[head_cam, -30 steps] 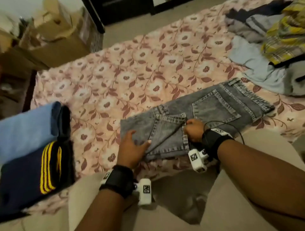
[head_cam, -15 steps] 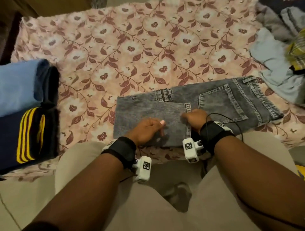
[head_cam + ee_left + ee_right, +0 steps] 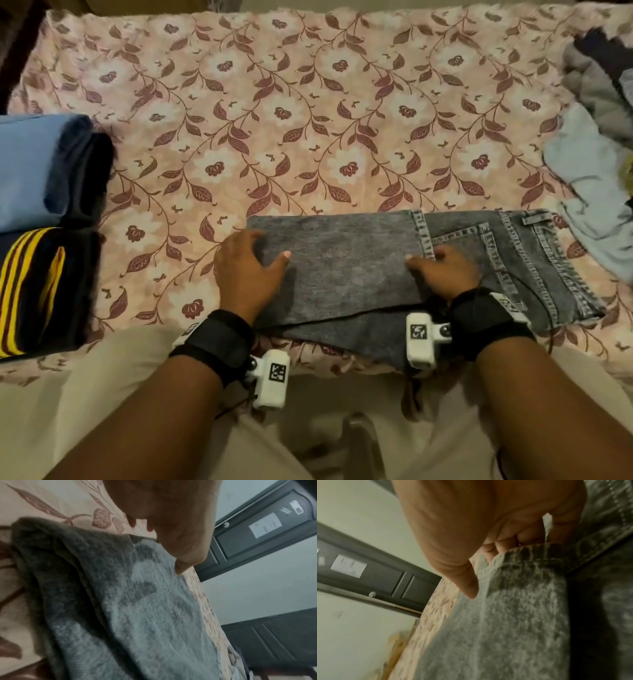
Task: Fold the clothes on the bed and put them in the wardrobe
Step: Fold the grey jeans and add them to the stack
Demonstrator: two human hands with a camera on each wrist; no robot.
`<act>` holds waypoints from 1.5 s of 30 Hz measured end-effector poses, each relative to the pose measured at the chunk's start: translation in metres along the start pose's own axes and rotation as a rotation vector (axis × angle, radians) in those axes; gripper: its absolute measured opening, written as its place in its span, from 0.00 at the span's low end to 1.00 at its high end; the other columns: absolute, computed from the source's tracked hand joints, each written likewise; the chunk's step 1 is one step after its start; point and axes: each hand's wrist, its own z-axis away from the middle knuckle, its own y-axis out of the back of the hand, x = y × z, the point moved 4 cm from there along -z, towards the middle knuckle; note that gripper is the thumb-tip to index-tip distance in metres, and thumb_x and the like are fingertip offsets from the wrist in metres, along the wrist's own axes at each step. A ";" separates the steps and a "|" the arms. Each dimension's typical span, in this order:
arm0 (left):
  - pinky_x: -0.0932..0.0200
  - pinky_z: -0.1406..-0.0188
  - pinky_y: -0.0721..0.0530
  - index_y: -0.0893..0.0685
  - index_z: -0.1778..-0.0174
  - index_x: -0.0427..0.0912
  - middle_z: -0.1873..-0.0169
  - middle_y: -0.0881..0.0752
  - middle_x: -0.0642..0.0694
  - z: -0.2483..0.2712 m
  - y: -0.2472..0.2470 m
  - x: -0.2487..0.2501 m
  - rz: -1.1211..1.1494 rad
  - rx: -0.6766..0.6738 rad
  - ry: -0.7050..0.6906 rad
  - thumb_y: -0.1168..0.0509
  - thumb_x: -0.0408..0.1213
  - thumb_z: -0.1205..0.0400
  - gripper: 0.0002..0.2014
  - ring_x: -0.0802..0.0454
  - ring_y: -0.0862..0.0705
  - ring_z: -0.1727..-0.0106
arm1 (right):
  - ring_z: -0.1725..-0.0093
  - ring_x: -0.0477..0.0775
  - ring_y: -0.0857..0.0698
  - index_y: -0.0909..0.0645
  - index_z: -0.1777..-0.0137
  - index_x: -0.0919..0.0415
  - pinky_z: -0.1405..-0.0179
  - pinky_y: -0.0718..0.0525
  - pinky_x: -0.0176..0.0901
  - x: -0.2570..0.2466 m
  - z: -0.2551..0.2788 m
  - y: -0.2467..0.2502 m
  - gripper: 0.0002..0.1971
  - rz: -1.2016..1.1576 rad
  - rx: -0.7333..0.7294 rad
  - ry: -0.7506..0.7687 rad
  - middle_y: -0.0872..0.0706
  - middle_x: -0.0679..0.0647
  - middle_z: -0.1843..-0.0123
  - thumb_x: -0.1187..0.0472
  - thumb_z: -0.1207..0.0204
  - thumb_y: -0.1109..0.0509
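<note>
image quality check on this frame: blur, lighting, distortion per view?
Head: warm dim light, mostly sharp, soft at edges, wide-angle bowing; left hand shadows the grey jeans. Left wrist: tilted, jeans motion-blurred, hand near and soft. Right wrist: tilted, greenish cast, jeans and right hand smeared.

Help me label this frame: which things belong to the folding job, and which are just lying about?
Part of the job:
grey jeans, under both hands
left hand
right hand
folded stack
unfolded clothes pile

Just there:
floral bedsheet
dark door
</note>
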 end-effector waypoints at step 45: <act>0.19 0.16 0.57 0.69 0.13 0.71 0.12 0.75 0.53 0.009 -0.055 0.010 -0.426 -0.421 -0.201 0.46 0.95 0.49 0.71 0.38 0.73 0.11 | 0.12 0.59 0.70 0.69 0.11 0.42 0.16 0.60 0.73 0.037 -0.015 -0.050 0.57 0.711 -0.008 0.301 0.72 0.47 0.10 0.17 0.30 0.45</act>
